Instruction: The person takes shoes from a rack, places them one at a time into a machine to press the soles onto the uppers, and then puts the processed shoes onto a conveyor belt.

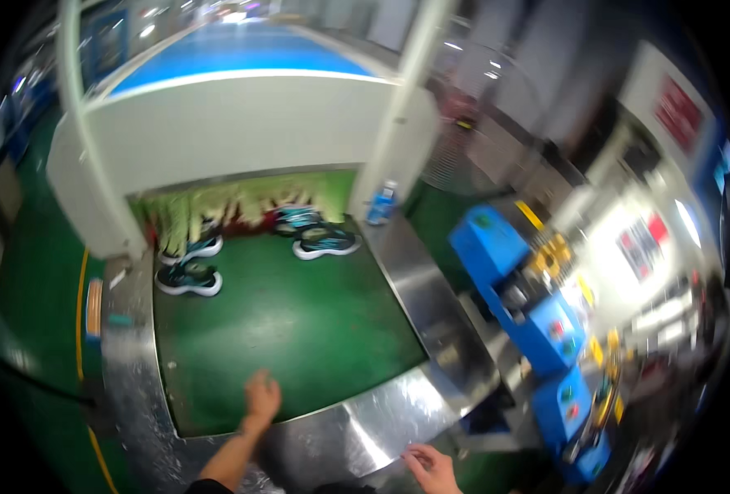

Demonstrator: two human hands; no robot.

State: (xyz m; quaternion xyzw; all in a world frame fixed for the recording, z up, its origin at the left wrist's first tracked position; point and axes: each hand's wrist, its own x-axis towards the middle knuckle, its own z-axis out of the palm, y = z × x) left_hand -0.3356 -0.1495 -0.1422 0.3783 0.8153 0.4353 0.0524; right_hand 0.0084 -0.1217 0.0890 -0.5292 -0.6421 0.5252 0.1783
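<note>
My left hand (262, 398) reaches over the near part of a green conveyor belt (291, 325). Its fingers are slightly blurred and loosely bent, with nothing visible in them. Low in the view, beside the metal frame's near edge, is my right hand (432, 471), fingers apart and holding nothing that shows. Dark sports shoes with teal details and white soles stand at the belt's far end: one shoe (188, 278) and another behind it on the left, a shoe (325, 242) and another behind it on the right. The rear ones are partly under a frayed yellow-green curtain (250, 202).
A shiny metal frame (431, 305) borders the belt, with a blue-labelled bottle (381, 204) at its far right corner. Behind the curtain rises a pale machine housing (241, 123). Blue control boxes (558, 329) with buttons stand to the right, beside a white machine (628, 239).
</note>
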